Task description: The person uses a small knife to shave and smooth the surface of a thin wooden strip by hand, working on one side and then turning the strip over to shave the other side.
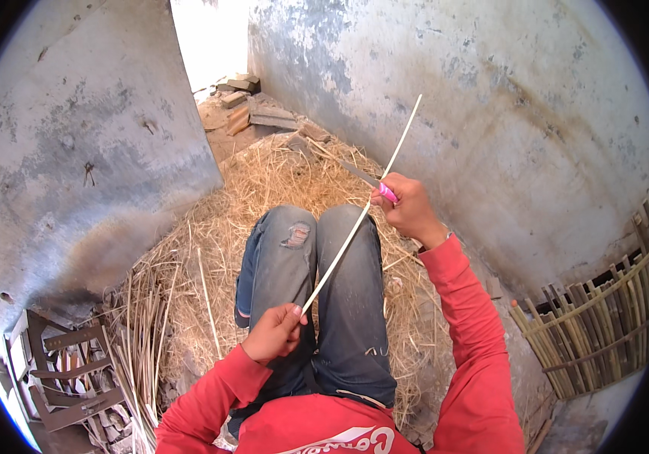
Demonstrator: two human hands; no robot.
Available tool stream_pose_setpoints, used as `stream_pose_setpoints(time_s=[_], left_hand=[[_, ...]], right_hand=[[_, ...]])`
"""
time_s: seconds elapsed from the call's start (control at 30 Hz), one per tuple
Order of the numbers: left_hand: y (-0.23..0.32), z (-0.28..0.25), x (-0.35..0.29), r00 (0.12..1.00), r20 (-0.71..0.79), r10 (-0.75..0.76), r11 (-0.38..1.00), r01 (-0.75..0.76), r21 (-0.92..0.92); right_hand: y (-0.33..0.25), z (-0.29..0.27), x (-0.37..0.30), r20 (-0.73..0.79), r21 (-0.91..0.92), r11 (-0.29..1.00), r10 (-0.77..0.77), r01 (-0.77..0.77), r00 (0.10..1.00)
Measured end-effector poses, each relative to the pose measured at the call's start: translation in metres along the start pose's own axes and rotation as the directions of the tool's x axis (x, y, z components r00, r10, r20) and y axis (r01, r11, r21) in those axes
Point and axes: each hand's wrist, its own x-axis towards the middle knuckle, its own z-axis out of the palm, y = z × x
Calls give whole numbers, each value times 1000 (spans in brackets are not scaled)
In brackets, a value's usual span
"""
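So, 1 pale strip (339, 254), long and thin, sits on a diagonal above the lap: lower end in the left hand, upper end free, up and to the right against the wall as seen. Left hand (273, 333) is pinched on that lower end, thumb on top, over the thigh. Right hand (408, 208) is closed round the pink handle of a knife (389, 193), out past the knees. Blade points up-left. Strip crosses at the right fist, about where blade meets handle; can't tell if the edge is in contact, or if the right fingers also grip the strip.

Below: 2 legs in worn blue-grey jeans (347, 303), side by side, 1 knee ripped. Red long-sleeved top (302, 424).

Around that: loose straw-coloured shavings (264, 178) over the floor. Left side: bundle of long strips (143, 318), next to a dark angular frame (75, 371) lying by the wall. Right side: curved panel of upright slats (604, 333) with cross bands, near the right wall (445, 83). Far end: bricks and slabs (241, 94) piled by a bright opening. Wall paint is patchy, flaking.
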Motion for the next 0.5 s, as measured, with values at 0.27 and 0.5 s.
stream_pose_setpoints(time_s=[0.27, 0.5], left_hand=[[-3, -3, 1, 1000, 1, 0, 1000, 0, 4], [-3, -2, 0, 1000, -1, -27, 1000, 27, 9]], right_hand=[[28, -8, 11, -284, 228, 935, 330, -271, 901], [18, -8, -8, -236, -114, 958, 230, -262, 944]])
